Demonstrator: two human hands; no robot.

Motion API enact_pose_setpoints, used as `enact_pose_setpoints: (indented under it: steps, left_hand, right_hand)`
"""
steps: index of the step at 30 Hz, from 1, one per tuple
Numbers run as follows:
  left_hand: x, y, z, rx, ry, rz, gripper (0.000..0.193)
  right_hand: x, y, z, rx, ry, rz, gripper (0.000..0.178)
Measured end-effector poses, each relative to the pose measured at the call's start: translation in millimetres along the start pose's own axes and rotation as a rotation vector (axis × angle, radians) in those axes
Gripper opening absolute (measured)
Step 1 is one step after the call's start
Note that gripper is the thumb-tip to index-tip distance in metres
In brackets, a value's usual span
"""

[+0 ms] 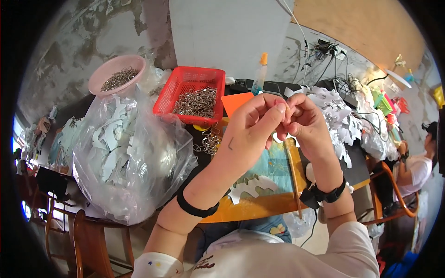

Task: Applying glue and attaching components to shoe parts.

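My left hand [250, 127] and my right hand [309, 121] meet above the work board, fingertips pinched together. Whatever they grip is hidden by the fingers; a small bit of white shows just below them. Under the hands lies a teal mat [273, 162] on an orange-brown wooden board [252, 212]. A white cut-out piece with a jagged edge [254, 186] rests at the mat's near edge. Along the mat's right side runs a thin wooden stick [294, 173]. Loose metal rings [210, 142] lie left of my left hand, beside an orange card [234, 104].
A red basket [160, 104] of metal rings and a pink bowl [96, 81] of metal pieces stand at the back left. A bulging clear bag [171, 164] holds white cut-outs. More white cut-outs [340, 123] pile up right. A bottle [259, 76] stands behind; a person [415, 169] sits far right.
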State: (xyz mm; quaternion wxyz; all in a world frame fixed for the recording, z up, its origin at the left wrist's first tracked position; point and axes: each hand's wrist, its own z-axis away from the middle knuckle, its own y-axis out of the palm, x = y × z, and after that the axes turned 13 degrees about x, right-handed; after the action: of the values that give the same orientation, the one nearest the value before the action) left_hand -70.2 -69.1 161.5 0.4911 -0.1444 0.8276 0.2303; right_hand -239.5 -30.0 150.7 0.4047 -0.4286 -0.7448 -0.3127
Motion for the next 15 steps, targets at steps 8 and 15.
enact_pose_setpoints:
  steps: [8,15]
  left_hand:
    - [4,13,45,-0.107,0.226,-0.448,0.009]
    - [31,20,93,-0.190,0.348,-0.954,0.018]
  right_hand:
    - [-12,28,19,-0.057,0.001,0.005,0.037]
    - [-48,86,71,-0.329,0.018,-0.095,0.022]
